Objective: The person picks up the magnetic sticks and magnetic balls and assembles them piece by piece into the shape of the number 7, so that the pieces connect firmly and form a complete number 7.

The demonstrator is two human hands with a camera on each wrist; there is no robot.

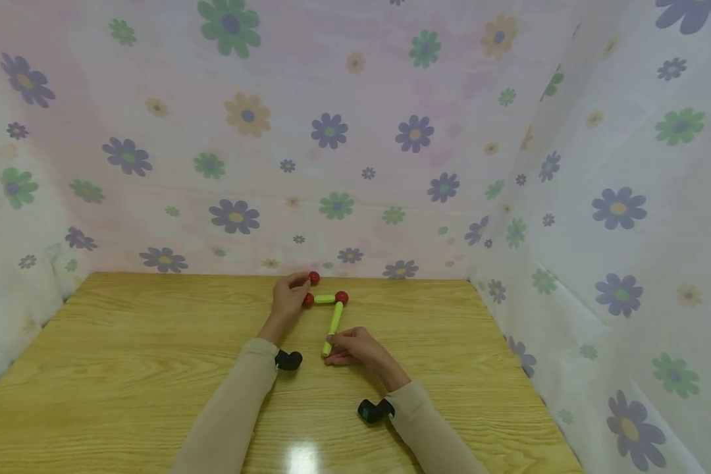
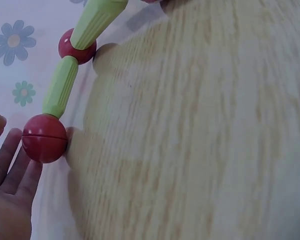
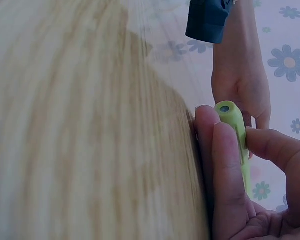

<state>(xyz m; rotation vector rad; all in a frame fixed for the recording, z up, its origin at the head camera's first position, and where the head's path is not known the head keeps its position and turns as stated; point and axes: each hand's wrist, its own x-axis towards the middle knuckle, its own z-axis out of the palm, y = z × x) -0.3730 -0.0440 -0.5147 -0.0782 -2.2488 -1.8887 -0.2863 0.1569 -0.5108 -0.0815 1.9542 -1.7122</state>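
Yellow-green magnetic rods and red balls form a bent chain on the table. A short rod [image 1: 324, 299] joins a left red ball [image 1: 308, 300] to a corner ball [image 1: 342, 298]; from the corner a longer rod [image 1: 336, 318] runs toward the front. My left hand [image 1: 286, 299] pinches another red ball [image 1: 314, 278] behind the left one. In the left wrist view, some left fingers [image 2: 20, 172] extend behind the chain's end ball [image 2: 45, 139]. My right hand [image 1: 360, 349] pinches the longer rod near its free end, where a grey disc [image 3: 224, 108] shows.
The wood-grain table [image 1: 154, 355] ends at a flower-print cloth [image 1: 355, 164] behind, with more cloth [image 1: 616, 250] along the right. Dark wrist cameras [image 1: 289, 360] sit at both cuffs.
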